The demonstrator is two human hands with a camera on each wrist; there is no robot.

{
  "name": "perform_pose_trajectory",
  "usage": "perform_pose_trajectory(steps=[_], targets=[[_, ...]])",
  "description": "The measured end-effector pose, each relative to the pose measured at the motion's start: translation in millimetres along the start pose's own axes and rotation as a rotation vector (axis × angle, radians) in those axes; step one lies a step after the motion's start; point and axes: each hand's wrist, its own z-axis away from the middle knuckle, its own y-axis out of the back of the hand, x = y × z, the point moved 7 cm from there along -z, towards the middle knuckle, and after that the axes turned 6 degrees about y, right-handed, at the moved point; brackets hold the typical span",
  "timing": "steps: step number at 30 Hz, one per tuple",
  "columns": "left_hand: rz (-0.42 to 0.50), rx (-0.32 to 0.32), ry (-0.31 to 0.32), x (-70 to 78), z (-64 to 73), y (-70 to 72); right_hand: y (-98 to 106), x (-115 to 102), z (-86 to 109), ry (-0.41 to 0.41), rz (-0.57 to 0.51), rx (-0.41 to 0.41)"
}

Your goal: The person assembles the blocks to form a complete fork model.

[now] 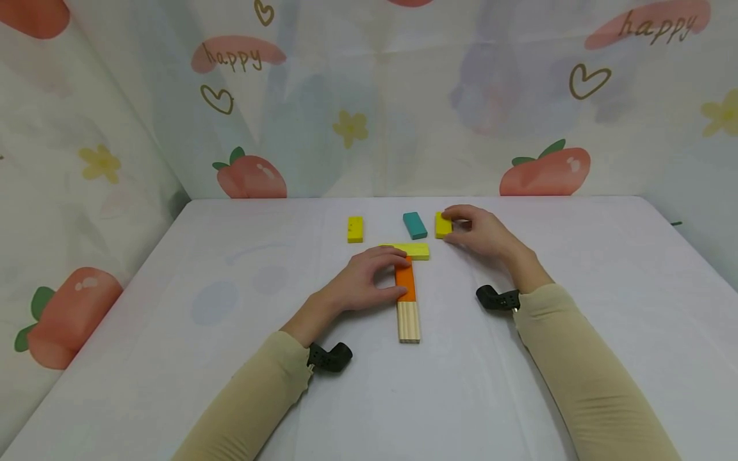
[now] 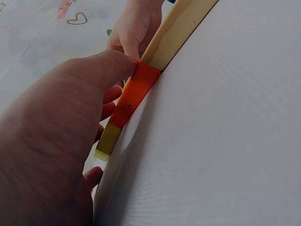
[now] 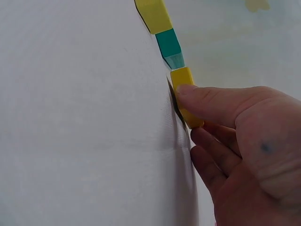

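My left hand [image 1: 369,282] lies at the left side of an orange wooden block [image 1: 406,282], its thumb and curved fingers gripping it near the two ends. In the left wrist view the thumb tip touches the orange block [image 2: 134,94] where it meets a plain wood block [image 1: 409,322]. A yellow-green block [image 1: 419,251] lies crosswise at the orange block's far end, partly hidden by my fingers. My right hand [image 1: 481,234] pinches a yellow block [image 1: 441,225] at the back; its thumb presses that yellow block's [image 3: 181,77] face in the right wrist view.
A teal block [image 1: 415,225] lies slightly slanted left of the pinched yellow one. Farther left is another yellow block [image 1: 355,229]. All rest on a white-covered table [image 1: 450,384], with a printed curtain [image 1: 403,128] behind its back edge.
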Motion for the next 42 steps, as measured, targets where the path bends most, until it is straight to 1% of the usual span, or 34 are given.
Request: perform_pose_trajectory(steps=[8,17,24,32,42], targets=[[0.008,0.012,-0.008,0.2,0.3,1.5,-4,-7,-0.7,0.012,-0.010,-0.039],[0.009,0.005,-0.009,0.8,-0.1,1.9,-7,-14,-2.8,0.054,-0.004,-0.050],[0.001,0.005,-0.011,-0.2,-1.0,1.4,-11,-18,-5.6,0.066,0.010,-0.056],[0.016,-0.005,0.004,-0.2,0.0,0.4,-18,-21,-6.1,0.050,0.002,-0.064],[0.016,0.000,-0.001,0.1,-0.1,0.5,-19,-22,-7.8,0.055,0.000,-0.072]])
